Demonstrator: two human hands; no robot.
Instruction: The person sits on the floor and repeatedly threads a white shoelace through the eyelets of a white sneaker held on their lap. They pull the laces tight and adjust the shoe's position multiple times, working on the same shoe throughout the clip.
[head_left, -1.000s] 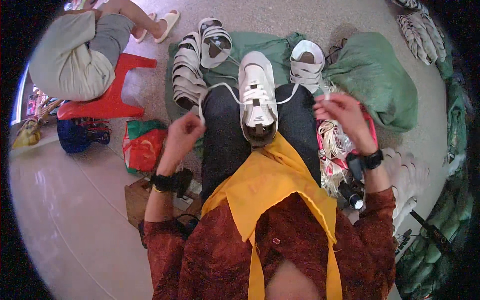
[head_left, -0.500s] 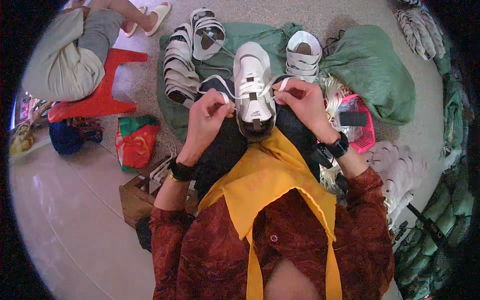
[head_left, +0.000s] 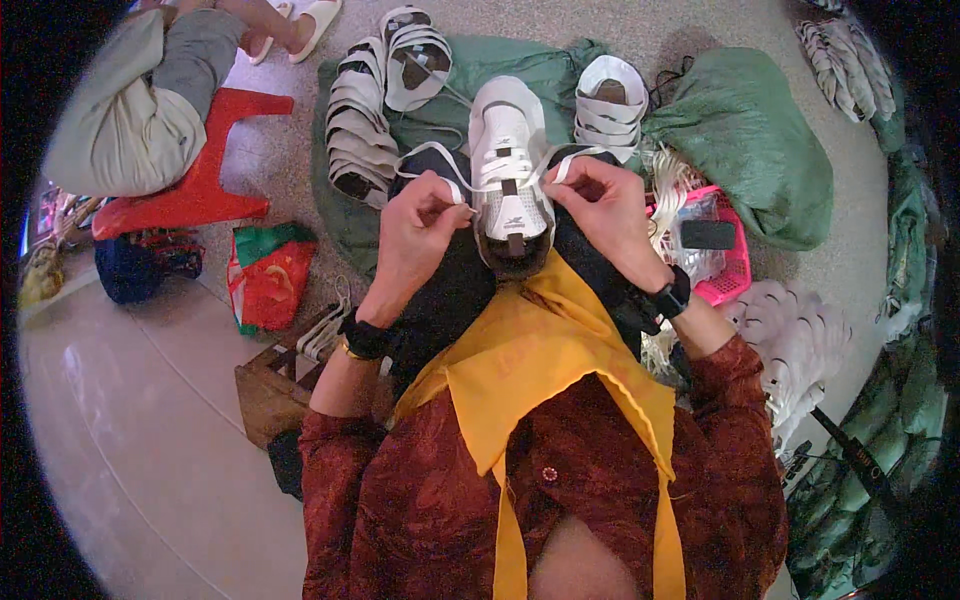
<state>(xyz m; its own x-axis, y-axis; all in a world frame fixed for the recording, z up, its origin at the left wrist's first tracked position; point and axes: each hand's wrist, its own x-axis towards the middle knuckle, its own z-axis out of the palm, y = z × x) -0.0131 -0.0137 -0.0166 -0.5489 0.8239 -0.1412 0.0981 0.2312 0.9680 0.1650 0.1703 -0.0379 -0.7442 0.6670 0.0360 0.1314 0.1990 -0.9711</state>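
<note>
A white shoe upper (head_left: 505, 125) lies on my lap between my knees, its toe pointing away from me and its dark collar opening nearest me. White lace (head_left: 560, 152) crosses its middle and loops out to both sides. At the left of the upper, my left hand (head_left: 418, 225) pinches one lace end between thumb and fingers. Close against the right side, my right hand (head_left: 602, 205) pinches the other end. Both hands are level with the tongue (head_left: 513, 215). A yellow apron (head_left: 540, 350) spreads below the upper.
Stacked white uppers (head_left: 357, 130) stand on a green cloth (head_left: 480, 60) to the left, another stack (head_left: 609, 105) to the right. Further right are a green sack (head_left: 760, 150) and a pink basket (head_left: 738, 265). A wooden box (head_left: 265, 390) sits left, below a red stool (head_left: 215, 180) with a person.
The view has shifted slightly. My right hand has moved a little toward the upper, its fingertips now closer to the side. Both hands still pinch the lace.
</note>
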